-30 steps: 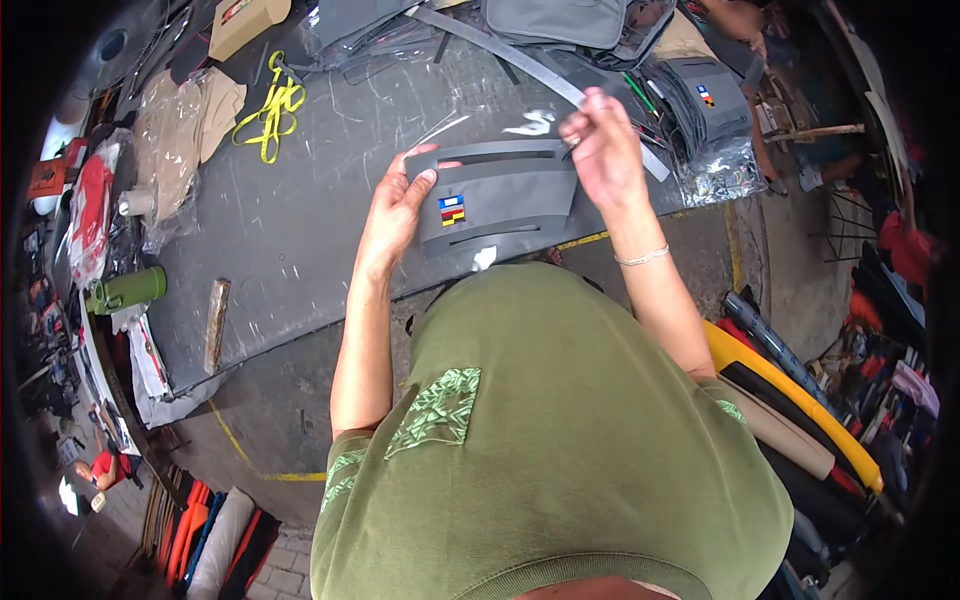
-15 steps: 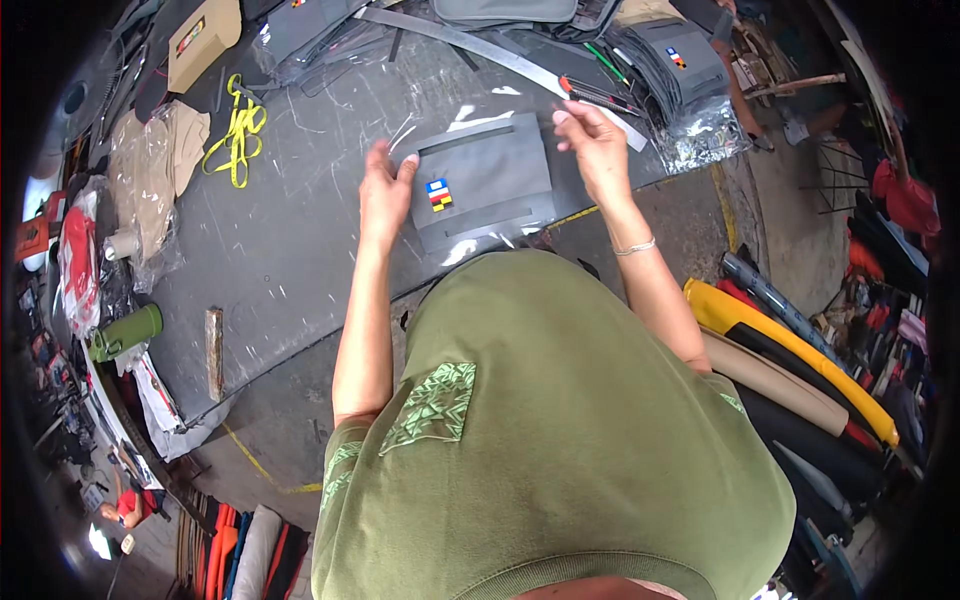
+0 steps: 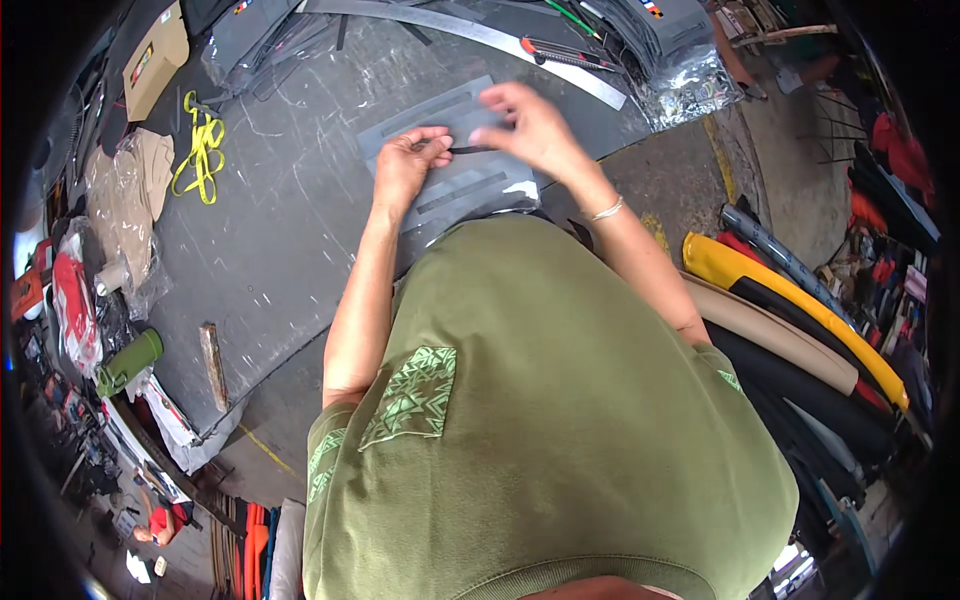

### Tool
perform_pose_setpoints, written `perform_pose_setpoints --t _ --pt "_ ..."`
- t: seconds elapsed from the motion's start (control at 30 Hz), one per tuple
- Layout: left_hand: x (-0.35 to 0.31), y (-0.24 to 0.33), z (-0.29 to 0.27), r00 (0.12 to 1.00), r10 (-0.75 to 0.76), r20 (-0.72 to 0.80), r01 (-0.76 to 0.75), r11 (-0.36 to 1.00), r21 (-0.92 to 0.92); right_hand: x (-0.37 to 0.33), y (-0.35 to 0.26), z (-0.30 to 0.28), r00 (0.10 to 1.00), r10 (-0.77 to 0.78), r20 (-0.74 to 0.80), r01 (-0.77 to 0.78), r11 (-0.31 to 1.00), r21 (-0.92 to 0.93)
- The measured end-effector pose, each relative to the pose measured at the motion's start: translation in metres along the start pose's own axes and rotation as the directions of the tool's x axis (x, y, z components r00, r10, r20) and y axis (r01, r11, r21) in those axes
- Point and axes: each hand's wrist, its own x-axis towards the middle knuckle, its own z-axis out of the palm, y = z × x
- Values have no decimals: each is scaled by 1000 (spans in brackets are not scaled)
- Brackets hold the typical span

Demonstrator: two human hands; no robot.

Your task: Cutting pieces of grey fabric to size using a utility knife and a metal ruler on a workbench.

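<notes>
A tan cardboard box with a small bright label lies at the table's far left corner, and shiny clear plastic bags sit far right.

Lying flat on the scratched grey worktop: a grey rectangular fabric panel with darker stitched strips, near the front edge. Stretching level just above it, pinched at both ends: a thin short black strip.
</notes>
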Motion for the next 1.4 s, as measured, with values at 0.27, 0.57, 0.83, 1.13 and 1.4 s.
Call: perform_pose_setpoints --t 0.27,0.57,0.83,1.13,1.4 --pt "3 20 -3 964 54 -262 -14 988 152 34 11 -28 995 17 -100 -45 955 -292" --pt "17 24 -16 939 140 -314 -72 973 221 61 2 9 896 440 54 -441 898 6" --pt "22 17 -22 930 95 -356 -76 995 66 62 -3 14 888 459 30 -459 888 -5" --pt "20 27 -51 971 76 -225 -98 991 -87 63 -2 15 890 456 28 -454 890 -44" --pt "46 109 -234 833 349 -429 -315 937 151 56 2 13 896 443 -23 -441 896 43"
